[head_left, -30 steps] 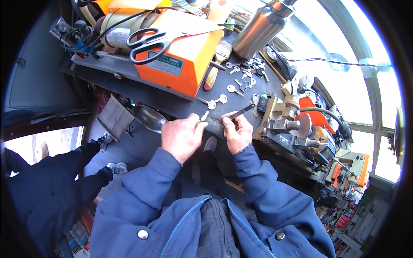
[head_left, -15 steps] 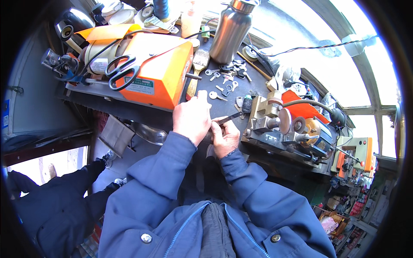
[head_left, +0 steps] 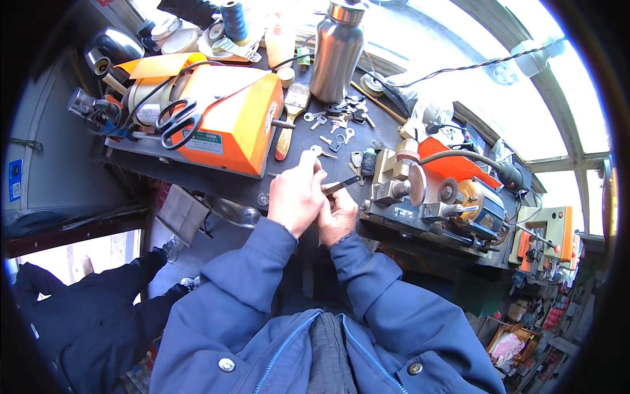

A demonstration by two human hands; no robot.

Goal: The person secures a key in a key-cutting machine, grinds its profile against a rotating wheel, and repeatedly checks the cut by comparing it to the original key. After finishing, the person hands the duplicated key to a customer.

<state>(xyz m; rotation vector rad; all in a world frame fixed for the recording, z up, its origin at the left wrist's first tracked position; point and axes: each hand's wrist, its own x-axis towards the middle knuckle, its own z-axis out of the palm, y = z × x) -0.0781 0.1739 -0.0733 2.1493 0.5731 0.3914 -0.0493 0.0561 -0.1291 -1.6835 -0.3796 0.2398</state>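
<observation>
My left hand [head_left: 296, 197] and my right hand [head_left: 338, 214] meet at the near edge of the dark workbench [head_left: 239, 186]. In my right fingers is a dark, flat, narrow metal strip [head_left: 344, 184], its free end pointing up and to the right. The left fingers are bent and pressed together beside it; whatever they pinch is hidden. Just beyond my left fingertips lies a single key [head_left: 323, 152]. Farther back are several loose keys [head_left: 338, 121], and a spool of dark thread [head_left: 369, 162] stands to the right of my hands.
An orange-covered machine [head_left: 230, 111] with black-handled scissors [head_left: 178, 125] on it stands left. A key-cutting machine [head_left: 426, 197] is at right. Behind are a paintbrush [head_left: 292, 118] and a steel bottle [head_left: 336, 56]. Another person's dark-clothed body [head_left: 98, 315] is at lower left.
My two hands have drawn closer together, the left now overlapping the right's fingers. The dark strip remains between them. The whole view has shifted slightly.
</observation>
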